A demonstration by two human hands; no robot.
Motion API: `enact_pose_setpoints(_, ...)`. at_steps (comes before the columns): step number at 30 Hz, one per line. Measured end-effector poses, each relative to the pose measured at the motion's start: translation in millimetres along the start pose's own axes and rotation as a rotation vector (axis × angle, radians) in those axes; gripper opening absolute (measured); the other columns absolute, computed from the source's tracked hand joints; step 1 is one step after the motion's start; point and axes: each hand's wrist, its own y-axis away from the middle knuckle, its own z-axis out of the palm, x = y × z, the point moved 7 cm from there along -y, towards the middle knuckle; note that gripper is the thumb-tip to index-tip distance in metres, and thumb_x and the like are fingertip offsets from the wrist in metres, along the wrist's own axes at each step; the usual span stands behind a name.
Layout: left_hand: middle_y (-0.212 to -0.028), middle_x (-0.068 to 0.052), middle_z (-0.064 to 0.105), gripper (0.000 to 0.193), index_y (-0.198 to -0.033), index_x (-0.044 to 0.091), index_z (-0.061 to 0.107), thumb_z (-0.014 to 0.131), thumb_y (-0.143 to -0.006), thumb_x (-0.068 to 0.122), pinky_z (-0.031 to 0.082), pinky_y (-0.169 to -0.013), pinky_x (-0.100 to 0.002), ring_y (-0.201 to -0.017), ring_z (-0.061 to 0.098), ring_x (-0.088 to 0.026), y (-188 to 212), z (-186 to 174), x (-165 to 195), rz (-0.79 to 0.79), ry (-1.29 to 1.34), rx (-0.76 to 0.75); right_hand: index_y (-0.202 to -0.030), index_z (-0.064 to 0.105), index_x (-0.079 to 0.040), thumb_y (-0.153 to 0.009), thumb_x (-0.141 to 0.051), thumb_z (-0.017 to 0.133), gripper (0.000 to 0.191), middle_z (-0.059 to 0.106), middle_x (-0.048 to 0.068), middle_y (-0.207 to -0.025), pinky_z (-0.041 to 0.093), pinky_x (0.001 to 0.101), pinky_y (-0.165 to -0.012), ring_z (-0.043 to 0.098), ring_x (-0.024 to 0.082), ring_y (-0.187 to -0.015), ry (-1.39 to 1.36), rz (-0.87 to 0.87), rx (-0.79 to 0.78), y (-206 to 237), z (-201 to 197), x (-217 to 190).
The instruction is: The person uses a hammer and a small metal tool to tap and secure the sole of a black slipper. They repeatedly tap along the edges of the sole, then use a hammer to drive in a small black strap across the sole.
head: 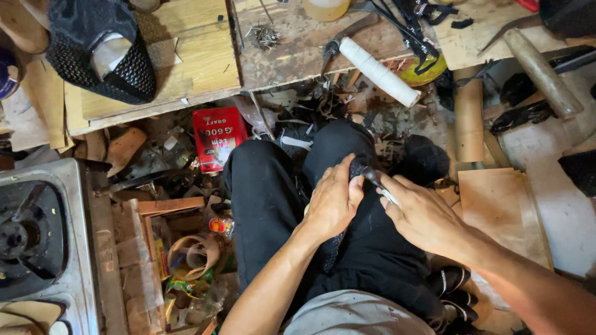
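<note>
Mesh piece (357,169) pinched under left hand (332,201), right hand (422,214) beside.

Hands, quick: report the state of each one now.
Left hand: closed on a black mesh fabric piece held over the lap.
Right hand: closed on a small dark-handled tool, its tip at the fabric.

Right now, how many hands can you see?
2. The left hand grips dark material on the lap; the right hand beside it holds a small tool. Neither is hidden.
</note>
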Motion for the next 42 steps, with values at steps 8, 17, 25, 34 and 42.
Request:
enact_pose_setpoints(8, -0.142, -0.03, 0.056, 0.057, -0.155, -0.003, 0.042, 0.045, -0.109, 0.031, 0.035, -0.114, -0.043, -0.137, 0.051, -0.042, -6, -10, -21, 0.031, 0.357, -0.189, -0.146, 0.047, -0.004, -0.085, -0.012, 0.066, 0.065, 0.062, 0.02, -0.097, 0.056, 0.0505, -0.06, 0.067, 0.042, -0.067, 0.259, 0.042, 0.206, 8, 35, -5)
enact_pose_setpoints(17, -0.112, -0.03, 0.067, 0.042, -0.136, -0.003, 0.053, 0.048, -0.102, 0.02, 0.05, -0.094, -0.051, -0.107, 0.063, -0.047, -2, -12, 7, 0.015, 0.014, 0.089, -0.142, 0.052, -0.008, -0.087, -0.014, 0.064, 0.056, 0.066, 0.019, -0.104, 0.054, 0.0496, -0.072, 0.068, 0.042, -0.083, 0.012, 0.079, 0.206, 10, 28, -2)
enact_pose_setpoints(25, -0.106, -0.03, 0.068, 0.042, -0.136, -0.005, 0.052, 0.048, -0.102, 0.019, 0.05, -0.091, -0.052, -0.102, 0.064, -0.047, 5, -12, 25, 0.067, -0.021, 0.099, -0.137, 0.053, -0.004, -0.093, -0.019, 0.06, 0.047, 0.068, 0.02, -0.098, 0.054, 0.0511, -0.072, 0.069, 0.043, -0.084, 0.051, 0.149, -0.108, 8, -4, -4)
enact_pose_setpoints(34, -0.116, -0.027, 0.067, 0.038, -0.138, -0.001, 0.051, 0.045, -0.107, 0.021, 0.051, -0.095, -0.047, -0.11, 0.065, -0.044, 8, -33, 11, 0.092, 0.187, 0.009, -0.141, 0.051, 0.001, -0.086, -0.01, 0.063, 0.058, 0.066, 0.024, -0.099, 0.055, 0.0529, -0.057, 0.067, 0.044, -0.065, 0.182, 0.018, 0.188, 16, 28, -21)
enact_pose_setpoints(42, -0.111, -0.029, 0.068, 0.038, -0.136, -0.003, 0.049, 0.046, -0.102, 0.016, 0.052, -0.092, -0.048, -0.106, 0.066, -0.046, 24, -46, 26, 0.024, 0.142, 0.056, -0.137, 0.056, -0.004, -0.087, -0.014, 0.064, 0.051, 0.068, 0.018, -0.089, 0.055, 0.0472, -0.064, 0.069, 0.039, -0.072, -0.018, 0.017, 0.105, 20, 14, -37)
